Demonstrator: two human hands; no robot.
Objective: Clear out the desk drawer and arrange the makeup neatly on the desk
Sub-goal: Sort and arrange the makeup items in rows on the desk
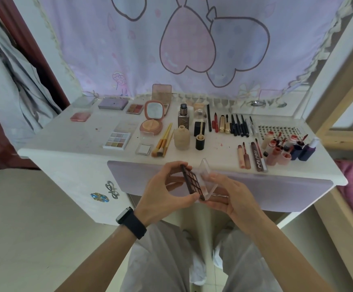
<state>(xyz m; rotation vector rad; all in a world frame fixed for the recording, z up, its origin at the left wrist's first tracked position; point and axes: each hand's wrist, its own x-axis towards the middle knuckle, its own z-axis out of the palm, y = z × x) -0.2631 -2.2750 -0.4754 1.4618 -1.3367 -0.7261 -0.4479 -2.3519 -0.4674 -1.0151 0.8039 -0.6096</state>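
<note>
Most done: makeup rows point(237, 127) on surface point(66, 135). Grips of left hand point(163, 192) and right hand point(232, 192) hold open eyeshadow palette point(192, 182), unplaced, before front edge. Drawer interior unseen.

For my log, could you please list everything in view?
brown eyeshadow palette with clear lid: one, brown, in both hands
white desk: one, white, centre
pastel eyeshadow palette: one, pastel, desk left
pink round compact: one, pink, desk middle
gold-handled brushes: several, gold, beside compact
beige bottle: one, beige, beside brushes
black pencils: row, black, desk right
red lip tubes: cluster, red, far right
left hand: one, grips palette
right hand: one, grips palette
</note>
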